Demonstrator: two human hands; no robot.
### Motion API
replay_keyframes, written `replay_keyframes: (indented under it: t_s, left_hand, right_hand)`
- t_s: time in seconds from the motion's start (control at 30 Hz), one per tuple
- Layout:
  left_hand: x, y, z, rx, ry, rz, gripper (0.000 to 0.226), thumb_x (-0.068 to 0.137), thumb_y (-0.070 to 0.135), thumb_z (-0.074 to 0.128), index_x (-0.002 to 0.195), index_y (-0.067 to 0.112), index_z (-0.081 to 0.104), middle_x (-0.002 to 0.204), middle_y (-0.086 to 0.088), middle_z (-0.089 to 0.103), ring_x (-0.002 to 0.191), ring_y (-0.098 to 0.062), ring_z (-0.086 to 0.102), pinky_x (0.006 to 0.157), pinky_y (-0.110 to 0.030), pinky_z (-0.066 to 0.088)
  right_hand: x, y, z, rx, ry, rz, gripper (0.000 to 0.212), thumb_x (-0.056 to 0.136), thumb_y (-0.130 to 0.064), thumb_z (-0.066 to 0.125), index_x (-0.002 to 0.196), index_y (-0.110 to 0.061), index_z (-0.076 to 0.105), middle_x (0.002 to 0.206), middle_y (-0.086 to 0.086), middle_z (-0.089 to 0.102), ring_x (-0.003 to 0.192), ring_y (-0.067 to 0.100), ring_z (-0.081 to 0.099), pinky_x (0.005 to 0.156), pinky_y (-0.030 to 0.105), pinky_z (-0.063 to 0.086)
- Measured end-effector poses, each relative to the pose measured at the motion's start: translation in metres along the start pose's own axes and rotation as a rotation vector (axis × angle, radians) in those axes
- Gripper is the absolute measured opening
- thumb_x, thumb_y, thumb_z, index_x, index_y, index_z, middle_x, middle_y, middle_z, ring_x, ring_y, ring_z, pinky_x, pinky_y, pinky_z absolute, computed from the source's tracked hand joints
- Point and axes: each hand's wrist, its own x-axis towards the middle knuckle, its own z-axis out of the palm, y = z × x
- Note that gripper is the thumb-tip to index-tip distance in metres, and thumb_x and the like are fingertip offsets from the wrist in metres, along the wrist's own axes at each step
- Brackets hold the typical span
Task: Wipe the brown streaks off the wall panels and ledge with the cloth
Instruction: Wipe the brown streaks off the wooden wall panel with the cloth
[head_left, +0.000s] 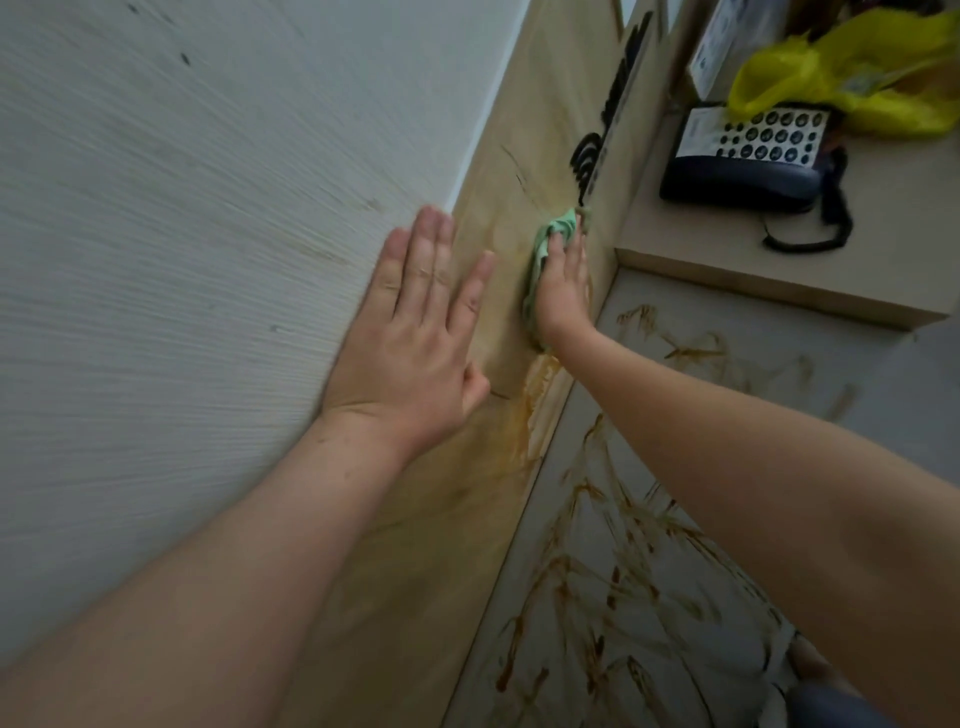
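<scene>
Pale, finely grained white wall panelling (182, 260) is filling the left of the view, meeting a tan wood-look panel (498, 218) that is running diagonally down the middle. Beside the tan panel, a lower pale ledge surface (779, 415) is lying covered in brown streaks (597, 597), thin feathery smears crossing one another, with a thicker orange-brown smear (535, 395) sitting on the tan panel itself. The person's left hand (415, 338) is pressing flat against the wall across the join of white and tan, its fingers (431, 244) spread straight and holding nothing, apparently bracing. The right hand (563, 280) is reaching further along the tan panel, palm down on a crumpled mint-green cloth (550, 236), its fingers laid over the cloth and pinning it against the panel rather than closing round it. The cloth is looking soft, light and limp, likely to bunch or slip from under the palm, so it probably handles best wadded and pressed flat with the whole hand. Black curved markings (589, 156) are showing on the panel just beyond the cloth. On a tan bench (883, 260) to the right, a dark desk telephone (748, 156) with round buttons and a coiled cord is sitting beside a crumpled yellow plastic bag (857, 67). Most streaks are appearing not yet wiped.
</scene>
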Motion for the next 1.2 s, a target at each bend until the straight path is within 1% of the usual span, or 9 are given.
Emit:
replay_keyframes:
  t_s: [0.17,0.27,0.5,0.63,0.7,0.83,0.9,1.0,1.2]
  left_hand:
    - [0.002,0.001,0.002,-0.019,0.025,-0.001,0.092,0.098,0.06,0.018,0.162,0.002,-0.013,0.16,-0.043,-0.018,0.152,-0.055,-0.015,0.125,-0.061,-0.009]
    - [0.004,0.001,0.007,-0.033,0.038,0.011,0.093,0.099,0.061,0.02,0.161,0.001,-0.013,0.159,-0.043,-0.018,0.152,-0.056,-0.015,0.125,-0.062,-0.01]
    - [0.005,0.003,0.014,-0.031,0.044,0.012,0.092,0.099,0.061,0.023,0.162,0.003,-0.011,0.159,-0.044,-0.019,0.151,-0.056,-0.017,0.124,-0.064,-0.01]
    - [0.005,0.004,0.015,-0.006,0.027,0.022,0.096,0.097,0.066,0.024,0.163,0.005,-0.01,0.16,-0.043,-0.018,0.152,-0.055,-0.017,0.123,-0.064,-0.01]
    - [0.005,0.004,0.016,0.001,0.042,0.025,0.097,0.096,0.067,0.025,0.163,0.006,-0.008,0.16,-0.043,-0.016,0.152,-0.056,-0.016,0.123,-0.065,-0.009]
    - [0.006,0.005,0.014,0.021,0.038,0.026,0.096,0.096,0.068,0.02,0.163,0.006,-0.01,0.16,-0.043,-0.016,0.152,-0.056,-0.016,0.124,-0.065,-0.009]
    - [0.006,0.006,0.014,0.028,0.038,0.019,0.098,0.096,0.068,0.02,0.162,0.005,-0.012,0.16,-0.043,-0.017,0.151,-0.056,-0.017,0.123,-0.065,-0.009]
    - [0.006,0.007,0.012,0.029,0.035,0.011,0.1,0.095,0.069,0.022,0.162,0.003,-0.012,0.159,-0.044,-0.017,0.151,-0.057,-0.017,0.123,-0.066,-0.008]
    - [0.004,0.01,0.007,0.045,0.038,-0.017,0.093,0.095,0.06,0.017,0.162,0.002,-0.012,0.159,-0.045,-0.018,0.151,-0.057,-0.016,0.124,-0.066,-0.006]
  right_hand:
    - [0.052,0.055,-0.003,0.108,0.026,0.259,0.066,0.108,-0.059,0.011,0.166,-0.028,0.008,0.174,-0.002,0.008,0.159,0.02,0.006,0.129,0.046,0.004]
    - [0.102,0.106,-0.005,0.17,0.033,0.398,0.086,0.093,-0.076,0.011,0.166,-0.029,0.016,0.171,0.002,0.022,0.156,0.027,0.022,0.127,0.051,0.019]
    - [0.101,0.142,-0.012,0.331,0.054,0.528,0.08,0.102,-0.072,0.02,0.158,-0.017,0.041,0.149,0.007,0.052,0.134,0.03,0.052,0.116,0.047,0.042]
    - [0.063,0.185,0.016,0.391,0.07,0.613,0.073,0.107,-0.063,0.013,0.163,-0.02,0.028,0.158,0.008,0.041,0.145,0.03,0.04,0.122,0.043,0.031]
    - [0.064,0.213,0.026,0.434,0.067,0.563,0.076,0.103,-0.069,0.012,0.164,-0.025,0.025,0.162,0.005,0.036,0.148,0.028,0.037,0.125,0.046,0.027]
    - [0.141,0.298,0.05,0.441,0.107,0.467,0.099,0.071,-0.095,0.02,0.158,-0.048,0.023,0.163,-0.009,0.036,0.15,0.024,0.036,0.123,0.054,0.028]
    - [0.109,0.226,0.042,0.428,0.103,0.46,0.09,0.076,-0.091,0.017,0.157,-0.053,0.008,0.169,-0.012,0.022,0.155,0.024,0.025,0.126,0.058,0.016]
    - [0.026,0.087,0.028,0.311,0.096,0.309,0.069,0.102,-0.069,0.014,0.163,-0.043,-0.001,0.173,-0.009,0.003,0.159,0.026,0.005,0.127,0.054,-0.002]
    - [-0.056,-0.004,0.032,0.125,0.069,-0.295,0.061,0.109,-0.043,0.018,0.165,-0.026,0.002,0.174,-0.004,-0.005,0.158,0.012,-0.011,0.125,0.041,-0.013]
